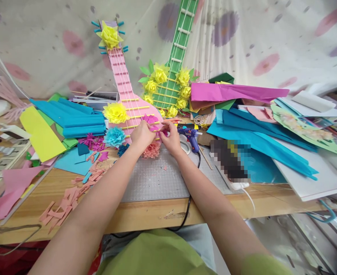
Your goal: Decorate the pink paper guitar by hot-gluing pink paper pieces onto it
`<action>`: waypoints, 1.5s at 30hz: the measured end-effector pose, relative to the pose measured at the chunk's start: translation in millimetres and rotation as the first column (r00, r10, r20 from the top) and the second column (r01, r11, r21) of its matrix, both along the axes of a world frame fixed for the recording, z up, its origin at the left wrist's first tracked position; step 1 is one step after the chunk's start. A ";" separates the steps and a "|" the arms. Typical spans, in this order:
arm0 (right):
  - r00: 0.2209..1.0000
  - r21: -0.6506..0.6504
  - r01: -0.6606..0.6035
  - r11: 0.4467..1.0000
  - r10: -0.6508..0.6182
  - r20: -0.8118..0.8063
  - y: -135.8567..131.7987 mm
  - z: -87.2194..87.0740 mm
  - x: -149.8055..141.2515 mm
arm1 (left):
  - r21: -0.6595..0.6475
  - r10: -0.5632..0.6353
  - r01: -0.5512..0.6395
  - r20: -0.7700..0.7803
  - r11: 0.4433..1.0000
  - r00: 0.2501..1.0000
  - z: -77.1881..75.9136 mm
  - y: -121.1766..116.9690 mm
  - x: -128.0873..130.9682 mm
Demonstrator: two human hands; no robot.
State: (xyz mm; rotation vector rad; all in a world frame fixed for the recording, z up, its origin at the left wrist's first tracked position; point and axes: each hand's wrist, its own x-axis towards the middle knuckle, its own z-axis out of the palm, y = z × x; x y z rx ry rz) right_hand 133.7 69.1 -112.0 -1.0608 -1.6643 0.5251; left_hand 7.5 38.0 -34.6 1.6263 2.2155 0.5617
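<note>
A pink paper lute [121, 72] with white strings and yellow strips leans upright on the work table. At the lower right of its body is a magenta paper flower [150, 119], partly covered by my fingers. My left hand [142, 135] has its fingers bent and closed against the flower's left side. From the right, my right hand [170, 138] pinches the flower's magenta petals between thumb and fingers. Just below sits a coral paper flower [151, 149]. A light blue flower [114, 136] and a yellow flower [116, 112] are on the lute's left edge.
A blue glue gun [191, 138] lies right of my hands, near a roll of tape [185, 146]. Beneath is a grey cutting mat [154, 179]. Blue crepe paper [260, 141] and a phone [230, 162] lie rightward; coral scraps [68, 198] leftward. A green lute [175, 57] stands behind.
</note>
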 end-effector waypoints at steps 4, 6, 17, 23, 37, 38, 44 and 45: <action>1.000 -0.001 0.003 1.000 -0.003 0.016 -1.0 2.5 -0.3 | 0.013 0.008 -0.009 0.036 1.000 0.999 -0.2 -0.1 1.1; 1.000 -0.004 0.002 1.000 -0.002 0.028 -1.7 4.0 -0.4 | 0.017 0.011 -0.012 0.062 1.000 0.998 -1.5 0.5 1.0; 0.997 -0.008 0.008 1.000 -0.007 0.080 -2.6 5.3 1.7 | 0.044 0.048 -0.054 0.123 0.998 0.991 -8.7 5.7 0.4; 0.998 0.010 -0.007 1.000 0.006 0.064 -1.5 4.3 2.1 | 0.061 0.066 -0.077 0.153 0.995 0.986 -9.8 6.2 1.1; 0.997 -0.007 -0.003 1.000 0.003 0.079 -3.0 7.5 1.8 | 0.048 0.041 -0.053 0.222 0.997 0.974 -9.4 7.7 -0.8; 0.997 -0.006 -0.006 1.000 0.007 0.078 -3.0 7.5 1.8 | 0.050 0.041 -0.054 0.233 0.997 0.972 -10.1 8.6 -0.9; 0.997 -0.002 -0.018 1.000 0.018 0.073 -2.6 7.7 2.6 | 0.047 0.030 -0.048 0.324 0.998 0.945 -20.9 17.7 -1.7; 0.997 -0.003 -0.017 1.000 0.017 0.078 -2.4 7.5 2.9 | 0.046 0.031 -0.049 0.334 0.998 0.942 -22.0 18.5 -1.7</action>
